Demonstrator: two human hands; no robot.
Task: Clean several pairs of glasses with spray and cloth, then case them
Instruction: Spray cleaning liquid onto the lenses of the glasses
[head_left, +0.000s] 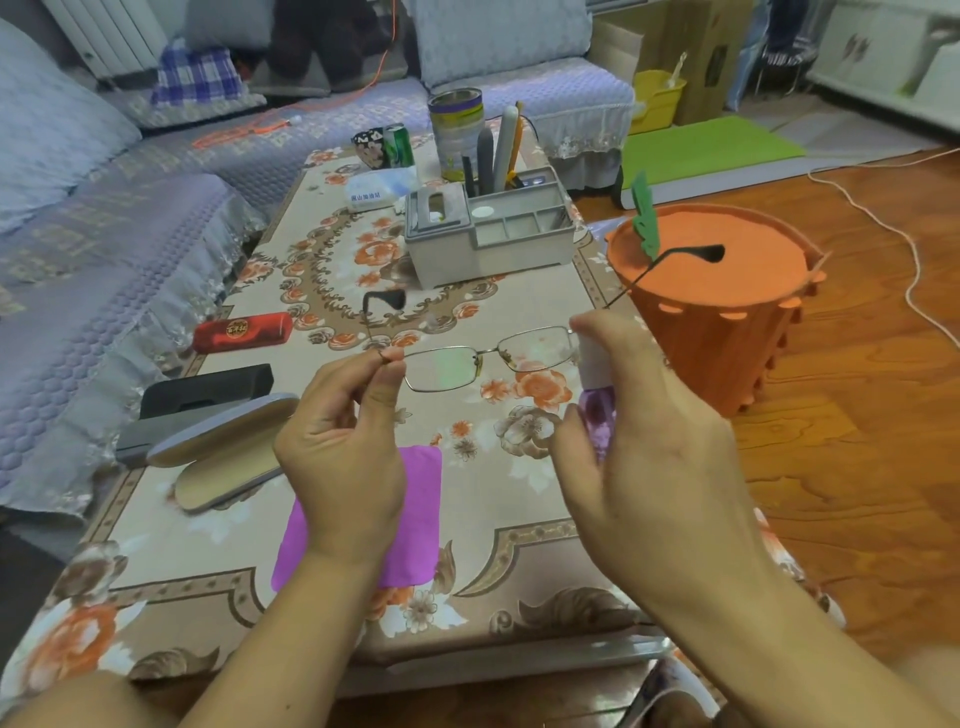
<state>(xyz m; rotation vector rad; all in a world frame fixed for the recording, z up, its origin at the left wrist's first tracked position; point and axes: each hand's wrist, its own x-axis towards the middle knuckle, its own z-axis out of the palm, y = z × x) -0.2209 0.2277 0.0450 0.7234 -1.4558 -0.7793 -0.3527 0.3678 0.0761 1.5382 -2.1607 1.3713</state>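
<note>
Spraying stage: left hand (343, 457) pinches wire-framed glasses (488, 358); right hand (649, 441) fingers wrap spray bottle (597, 395). Purple cloth (415, 499) unused near front tabletop edge; open case (228, 467) empty.

A home living room: a covered sofa (130, 171) beside a floral-clothed coffee table (519, 519) on wood flooring (857, 467).

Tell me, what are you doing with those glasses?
A person is cleaning glasses. The left hand pinches the thin-framed glasses at one corner and holds them above the table. The right hand holds a small purple spray bottle beside the lenses. A purple cloth lies underneath, and an open case lies to the left.
</note>
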